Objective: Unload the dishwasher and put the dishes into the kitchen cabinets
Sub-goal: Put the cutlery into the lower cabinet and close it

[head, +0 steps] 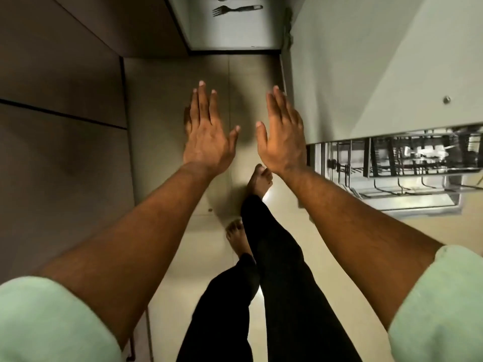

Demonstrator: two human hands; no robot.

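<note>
Standing over the pale floor (177,82) with my green sleeves (47,320) at the bottom of the view and my legs in black trousers below me, I held both arms straight out and carried nothing. My left hand (206,137) was flat, palm down, its fingers (202,100) pressed close together and the thumb angled out; my right hand (282,137) matched it, fingers side by side, thumb apart, no dish in either. The two hands hung near each other over the bare floor, touching nothing. I judged this a pause between loads, or the very start, with the reaching step ahead of me. To my right, just past my right hand, the dishwasher rack (392,163) stood pulled out beneath the grey counter edge (379,74); its wire tines looked mostly bare, though a few pale, shiny shapes sat toward the far side, too blurred for me to name. The next move, as I judged it, called for turning right, bending to that rack and closing my fingers on whatever was left there. To my left ran the dark cabinet fronts (60,100), all shut. Farthest off, an open drawer (235,30) held a fork (235,10) lying flat, with another utensil just beyond it.
</note>
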